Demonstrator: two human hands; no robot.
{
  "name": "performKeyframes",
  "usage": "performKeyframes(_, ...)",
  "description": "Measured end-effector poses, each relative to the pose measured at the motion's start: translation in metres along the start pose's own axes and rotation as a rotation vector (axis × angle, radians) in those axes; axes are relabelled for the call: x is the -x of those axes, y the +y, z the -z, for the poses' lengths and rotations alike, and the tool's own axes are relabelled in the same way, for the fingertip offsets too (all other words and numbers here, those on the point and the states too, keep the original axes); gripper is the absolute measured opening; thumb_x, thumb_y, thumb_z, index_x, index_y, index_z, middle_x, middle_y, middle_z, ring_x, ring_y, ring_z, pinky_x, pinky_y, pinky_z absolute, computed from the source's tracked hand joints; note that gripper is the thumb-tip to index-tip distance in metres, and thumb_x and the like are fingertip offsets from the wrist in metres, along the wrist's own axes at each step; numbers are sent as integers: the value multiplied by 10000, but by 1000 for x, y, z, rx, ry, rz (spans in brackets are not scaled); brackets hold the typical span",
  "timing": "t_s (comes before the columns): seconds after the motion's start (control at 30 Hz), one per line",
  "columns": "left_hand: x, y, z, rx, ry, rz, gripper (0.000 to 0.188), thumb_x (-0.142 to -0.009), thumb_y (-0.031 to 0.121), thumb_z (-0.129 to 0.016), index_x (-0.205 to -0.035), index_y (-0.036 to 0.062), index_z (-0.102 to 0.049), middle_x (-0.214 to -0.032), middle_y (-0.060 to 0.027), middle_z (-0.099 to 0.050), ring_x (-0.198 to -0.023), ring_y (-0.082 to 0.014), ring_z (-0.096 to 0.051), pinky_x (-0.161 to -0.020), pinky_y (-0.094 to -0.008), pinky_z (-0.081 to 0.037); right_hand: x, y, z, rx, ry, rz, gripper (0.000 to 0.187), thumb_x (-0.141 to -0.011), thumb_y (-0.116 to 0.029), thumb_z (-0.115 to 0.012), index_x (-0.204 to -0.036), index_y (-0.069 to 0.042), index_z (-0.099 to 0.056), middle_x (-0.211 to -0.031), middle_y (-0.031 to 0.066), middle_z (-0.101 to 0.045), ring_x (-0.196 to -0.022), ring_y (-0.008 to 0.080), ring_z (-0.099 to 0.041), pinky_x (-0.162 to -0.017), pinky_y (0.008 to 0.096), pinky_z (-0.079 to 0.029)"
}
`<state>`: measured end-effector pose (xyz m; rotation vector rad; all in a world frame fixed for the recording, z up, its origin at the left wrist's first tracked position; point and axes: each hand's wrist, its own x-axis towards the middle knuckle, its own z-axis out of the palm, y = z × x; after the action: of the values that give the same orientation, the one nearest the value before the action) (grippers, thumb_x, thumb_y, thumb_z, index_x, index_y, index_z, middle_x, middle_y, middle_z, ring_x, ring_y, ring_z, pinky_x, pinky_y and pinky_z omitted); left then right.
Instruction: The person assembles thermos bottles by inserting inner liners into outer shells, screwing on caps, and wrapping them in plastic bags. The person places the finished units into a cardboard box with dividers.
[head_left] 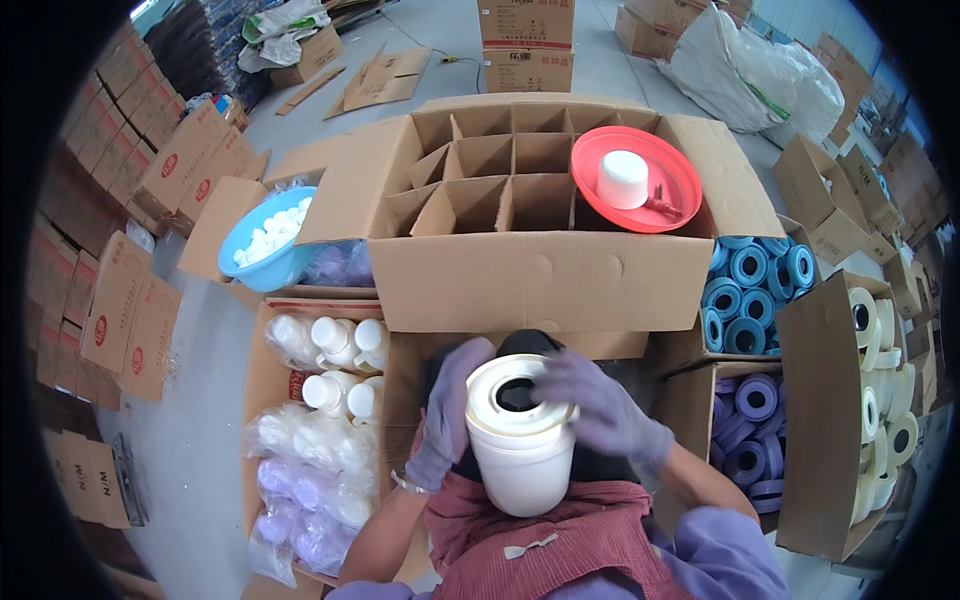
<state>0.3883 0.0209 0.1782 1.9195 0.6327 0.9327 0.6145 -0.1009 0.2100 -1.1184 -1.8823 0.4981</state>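
Note:
A white, rounded flask-like vessel (522, 470) stands upright in my lap. On its top sits a cream ring-shaped collar (488, 412) around a dark round opening (517, 394). My left hand (452, 412), in a pale purple glove, is closed around the vessel's left side. My right hand (605, 412), gloved the same way, is at the collar's right edge. Its fingers are stretched out and apart, slightly blurred; whether they press on the collar I cannot tell.
Ahead stands a divided cardboard box (530, 282) carrying a red basin (672, 158) with a white cup (622, 180). At left are a blue basin (270, 270) of white pieces and bagged white vessels (335, 340). Boxes of blue rings (748, 265), purple rings (755, 398) and cream rings (902, 436) flank the right.

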Motion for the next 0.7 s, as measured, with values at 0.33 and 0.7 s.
performKeyframes(0.33,76,24,-50,224,-419,706,619,-865,224,-747,-1357,-33,-473,-1297,-228,-551,-1203,-291,-563,-989,-372,-473,132,-57,31,-281,176,-1359,558,-910,-473,-601,-1269,-48,-552,-871,193,-665,-725,322,-679,-641,398,-547)
performKeyframes(0.7,67,-9,-32,730,-405,1045,293,-884,153,-668,-1140,11,-690,-1022,-93,-718,-949,-178,-674,-933,-331,-526,125,-17,8,-266,276,-565,532,-999,-418,-479,-1376,-42,-485,-1350,189,-555,-1212,316,-574,-1016,439,-475)
